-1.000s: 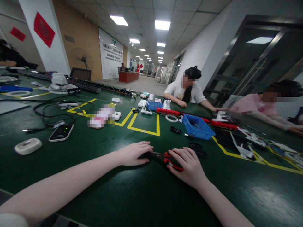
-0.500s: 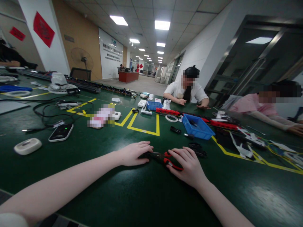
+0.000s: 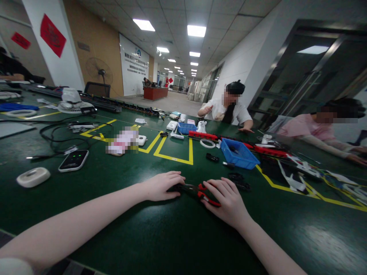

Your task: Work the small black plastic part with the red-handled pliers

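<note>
Both my hands rest on the green table (image 3: pixel 172 236) around a pair of pliers (image 3: pixel 197 190) with red and black handles that lies flat between them. My left hand (image 3: pixel 160 186) covers the tool's black end, its fingers together and curled over it. My right hand (image 3: pixel 228 202) lies over the red handles, fingers bent around them. Just beyond my right hand sit small black parts (image 3: pixel 239 181).
A blue bin (image 3: pixel 239 154), a white tape ring (image 3: pixel 208 143) and yellow floor-tape lines (image 3: pixel 172 157) lie further back. A phone (image 3: pixel 73 160), a white oval device (image 3: pixel 33 177) and black cables (image 3: pixel 57 133) are on the left. Two people (image 3: pixel 226 110) (image 3: pixel 309 126) sit across at the right.
My hands and the pliers have stayed put. The person in white across the table has lifted one hand off the table.
</note>
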Action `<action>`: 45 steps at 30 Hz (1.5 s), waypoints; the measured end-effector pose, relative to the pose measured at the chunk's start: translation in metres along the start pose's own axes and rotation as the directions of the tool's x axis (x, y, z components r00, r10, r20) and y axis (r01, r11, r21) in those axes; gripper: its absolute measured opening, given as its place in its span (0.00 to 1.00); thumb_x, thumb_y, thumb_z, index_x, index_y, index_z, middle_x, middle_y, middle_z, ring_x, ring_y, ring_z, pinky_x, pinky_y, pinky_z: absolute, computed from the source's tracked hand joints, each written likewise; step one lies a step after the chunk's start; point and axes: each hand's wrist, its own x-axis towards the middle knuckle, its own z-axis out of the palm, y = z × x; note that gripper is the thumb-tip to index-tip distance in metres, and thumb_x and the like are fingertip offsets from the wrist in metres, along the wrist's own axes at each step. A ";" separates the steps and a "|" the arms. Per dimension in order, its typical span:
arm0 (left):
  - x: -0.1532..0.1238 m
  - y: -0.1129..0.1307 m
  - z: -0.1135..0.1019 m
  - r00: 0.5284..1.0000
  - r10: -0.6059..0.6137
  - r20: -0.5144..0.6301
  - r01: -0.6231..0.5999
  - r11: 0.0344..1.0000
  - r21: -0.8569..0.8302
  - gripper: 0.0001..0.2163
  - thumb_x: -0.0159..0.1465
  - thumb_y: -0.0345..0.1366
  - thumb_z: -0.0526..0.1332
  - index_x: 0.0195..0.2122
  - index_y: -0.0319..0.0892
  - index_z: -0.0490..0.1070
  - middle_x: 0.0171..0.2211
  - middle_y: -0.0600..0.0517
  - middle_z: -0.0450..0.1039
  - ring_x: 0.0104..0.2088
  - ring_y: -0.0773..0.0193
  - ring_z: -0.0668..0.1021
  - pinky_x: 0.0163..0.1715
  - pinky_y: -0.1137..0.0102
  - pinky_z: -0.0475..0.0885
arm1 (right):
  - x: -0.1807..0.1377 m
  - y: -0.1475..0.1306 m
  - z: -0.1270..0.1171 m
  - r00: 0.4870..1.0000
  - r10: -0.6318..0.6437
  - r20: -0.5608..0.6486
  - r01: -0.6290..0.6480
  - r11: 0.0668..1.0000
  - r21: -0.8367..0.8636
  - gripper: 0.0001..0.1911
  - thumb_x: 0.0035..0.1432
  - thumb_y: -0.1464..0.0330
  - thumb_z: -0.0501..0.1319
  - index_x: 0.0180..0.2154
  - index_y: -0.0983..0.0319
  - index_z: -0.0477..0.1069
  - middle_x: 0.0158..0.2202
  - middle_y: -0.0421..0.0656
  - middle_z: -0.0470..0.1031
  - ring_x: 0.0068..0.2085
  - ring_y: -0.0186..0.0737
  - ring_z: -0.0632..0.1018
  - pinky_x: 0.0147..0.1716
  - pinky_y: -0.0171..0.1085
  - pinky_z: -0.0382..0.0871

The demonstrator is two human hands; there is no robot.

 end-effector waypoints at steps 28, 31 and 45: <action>0.000 0.000 0.000 1.000 0.024 0.005 -0.024 1.000 0.002 0.16 0.65 0.37 0.62 0.54 0.43 0.67 0.58 0.44 0.70 0.66 0.52 0.63 0.64 0.55 0.62 | 0.000 -0.003 -0.003 0.987 0.115 0.117 -0.135 0.973 0.189 0.20 0.58 0.62 0.63 0.51 0.62 0.72 0.44 0.50 0.78 0.43 0.44 0.80 0.40 0.41 0.78; 0.000 0.000 0.000 1.000 0.019 -0.005 -0.019 1.000 -0.001 0.16 0.65 0.36 0.63 0.53 0.43 0.67 0.58 0.44 0.70 0.66 0.52 0.64 0.64 0.55 0.62 | 0.000 -0.002 -0.002 0.988 0.113 0.110 -0.131 0.976 0.176 0.21 0.58 0.61 0.63 0.52 0.61 0.72 0.44 0.50 0.78 0.43 0.44 0.79 0.40 0.41 0.78; 0.000 0.000 0.000 1.000 0.002 0.009 -0.002 1.000 -0.003 0.17 0.65 0.37 0.63 0.54 0.43 0.66 0.59 0.44 0.69 0.66 0.51 0.64 0.64 0.54 0.63 | -0.001 -0.002 -0.001 0.989 0.129 0.073 -0.142 0.966 0.217 0.21 0.58 0.62 0.64 0.52 0.61 0.72 0.45 0.50 0.78 0.44 0.45 0.79 0.41 0.42 0.78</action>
